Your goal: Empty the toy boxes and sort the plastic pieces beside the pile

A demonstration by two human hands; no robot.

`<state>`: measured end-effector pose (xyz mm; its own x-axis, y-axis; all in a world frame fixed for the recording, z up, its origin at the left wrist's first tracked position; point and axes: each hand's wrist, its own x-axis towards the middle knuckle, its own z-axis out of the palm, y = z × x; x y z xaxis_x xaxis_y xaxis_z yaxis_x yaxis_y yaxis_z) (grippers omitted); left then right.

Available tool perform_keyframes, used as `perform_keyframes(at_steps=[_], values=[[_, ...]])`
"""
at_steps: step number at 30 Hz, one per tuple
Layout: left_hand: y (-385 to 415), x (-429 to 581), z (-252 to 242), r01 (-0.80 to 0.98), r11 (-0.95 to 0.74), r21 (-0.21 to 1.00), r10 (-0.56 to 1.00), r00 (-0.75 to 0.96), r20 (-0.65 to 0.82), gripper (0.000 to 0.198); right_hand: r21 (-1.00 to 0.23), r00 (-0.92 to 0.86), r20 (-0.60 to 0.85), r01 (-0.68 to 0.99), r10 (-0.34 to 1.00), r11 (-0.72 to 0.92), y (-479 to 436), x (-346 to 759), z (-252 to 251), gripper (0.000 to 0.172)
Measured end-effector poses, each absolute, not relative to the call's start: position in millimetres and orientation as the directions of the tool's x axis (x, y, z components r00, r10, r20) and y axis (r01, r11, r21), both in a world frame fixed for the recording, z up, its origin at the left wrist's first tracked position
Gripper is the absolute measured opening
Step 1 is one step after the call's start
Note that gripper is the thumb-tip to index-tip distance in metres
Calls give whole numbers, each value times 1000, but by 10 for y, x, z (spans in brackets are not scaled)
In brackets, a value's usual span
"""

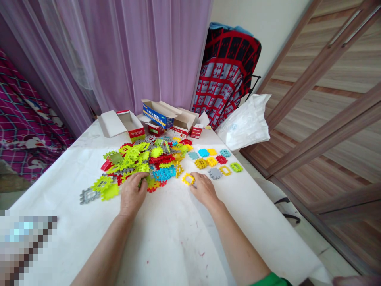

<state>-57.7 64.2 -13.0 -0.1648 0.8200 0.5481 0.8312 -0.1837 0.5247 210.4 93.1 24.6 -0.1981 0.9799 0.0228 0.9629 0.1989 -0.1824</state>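
My right hand [204, 189] pinches a yellow toothed plastic building tile [184, 177] with an open middle, over the white tabletop. Curled at the near edge of a heap, my left hand [133, 194] has thumb and fingers together; a small dark bit shows there, too hidden to name. The heap mixes lime green tiles [129, 157], blue tiles [164, 173], red tiles [162, 159] and grey ones. Right of it, several tiles lie apart in loose rows, among them a grey tile [214, 173], a red tile [221, 159] and a lime frame tile [236, 167].
Behind the heap stand opened cardboard boxes, including a blue box [156, 115] and a red and white box [131, 126]. A white plastic bag [245, 122] sits at the table's right back edge. Beyond are a purple curtain [149, 51] and a wooden wardrobe [333, 95].
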Motion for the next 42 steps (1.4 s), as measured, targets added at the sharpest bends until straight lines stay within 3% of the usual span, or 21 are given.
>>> perform_keyframes(at_steps=[4,8,13,17,28,33,38,42], values=[[640,-580,-140,833,-187,521,817,-163,553,26,-213,-185,81,957,979,198,1013,2333,236,56],[640,-582,-149,836,-183,517,818,-162,552,26,-216,-34,60,975,998,46,942,2304,254,34],[642,-577,-142,842,-177,510,820,-161,550,26,-132,7,28,991,1000,-3,885,2019,277,50],[642,-571,-122,845,-170,506,818,-165,551,27,-128,-30,26,991,999,33,925,1944,249,42],[651,-581,-149,846,-178,503,815,-159,557,27,-175,-32,48,984,998,40,893,2052,216,45],[645,-583,-137,840,-179,513,820,-160,549,26,-308,-24,140,949,990,67,963,2235,247,51],[651,-593,-142,839,-172,516,824,-164,543,27,-367,167,236,927,957,-72,1357,2780,413,54],[656,-611,-161,843,-171,511,831,-156,534,28,-311,229,144,934,963,-176,1751,3113,488,56]])
